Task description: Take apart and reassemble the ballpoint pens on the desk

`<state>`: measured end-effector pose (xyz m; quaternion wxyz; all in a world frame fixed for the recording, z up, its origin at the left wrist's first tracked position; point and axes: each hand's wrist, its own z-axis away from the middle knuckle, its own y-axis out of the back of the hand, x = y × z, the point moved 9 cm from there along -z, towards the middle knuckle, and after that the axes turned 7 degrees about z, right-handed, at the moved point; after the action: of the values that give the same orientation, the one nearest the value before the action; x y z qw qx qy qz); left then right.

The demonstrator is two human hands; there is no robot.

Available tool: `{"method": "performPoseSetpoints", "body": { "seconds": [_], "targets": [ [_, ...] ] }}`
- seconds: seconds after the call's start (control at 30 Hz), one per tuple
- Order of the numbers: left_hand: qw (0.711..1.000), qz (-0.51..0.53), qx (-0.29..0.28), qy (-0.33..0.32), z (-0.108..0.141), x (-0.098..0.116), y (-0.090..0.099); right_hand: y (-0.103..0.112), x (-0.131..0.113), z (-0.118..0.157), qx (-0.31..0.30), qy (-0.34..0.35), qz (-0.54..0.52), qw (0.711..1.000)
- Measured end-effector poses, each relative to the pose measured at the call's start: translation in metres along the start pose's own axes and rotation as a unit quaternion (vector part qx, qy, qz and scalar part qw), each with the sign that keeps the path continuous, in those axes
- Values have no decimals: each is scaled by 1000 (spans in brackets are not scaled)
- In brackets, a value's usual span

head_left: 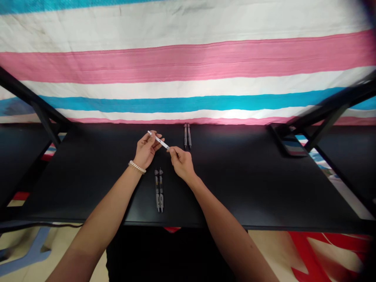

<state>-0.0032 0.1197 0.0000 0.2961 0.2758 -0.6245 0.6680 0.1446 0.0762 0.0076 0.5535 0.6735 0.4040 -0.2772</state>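
Observation:
A slim white pen [161, 142] slants between my two hands above the black table. My left hand [146, 149], with a beaded bracelet on its wrist, pinches the upper left end between thumb and fingers. At the lower right end, the fingers of my right hand [181, 161] are closed round the pen's tip. Two dark grey pens [159, 192] lie side by side on the table below my hands. Another pair of grey pens [187, 136] lies near the back edge, just beyond my right hand.
The black table [246, 180] has black metal supports on both sides. A dark phone-like slab [289, 143] lies at the back right. Behind the table hangs a striped sheet [188, 62]. Red frame parts [311, 250] show below at the right.

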Motion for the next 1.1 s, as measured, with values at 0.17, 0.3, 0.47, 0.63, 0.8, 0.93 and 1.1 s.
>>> {"method": "performPoseSetpoints", "body": {
  "seconds": [0.17, 0.3, 0.47, 0.63, 0.8, 0.93, 1.1],
  "targets": [
    [1000, 19, 2, 20, 0, -2, -1, -3, 1, 0, -11, -4, -9, 1000],
    [996, 38, -15, 75, 3, -9, -6, -3, -1, 0, -15, 5, -8, 1000],
    [989, 63, -47, 121, 10, -11, -20, -5, -8, 0, -29, 25, 7, 999],
    [986, 118, -46, 109, 14, -4, -25, -6, -13, 1, -35, 23, 23, 999],
    [983, 167, -25, 66, 11, 9, -16, -2, -13, 1, -10, 11, 2, 1000],
    [982, 185, 17, 44, 9, 15, -1, -4, -12, 0, -17, 7, 4, 1000],
    [976, 207, 45, 50, 8, 16, 7, -3, -11, 0, -15, 14, 8, 1000]
  ]
}}
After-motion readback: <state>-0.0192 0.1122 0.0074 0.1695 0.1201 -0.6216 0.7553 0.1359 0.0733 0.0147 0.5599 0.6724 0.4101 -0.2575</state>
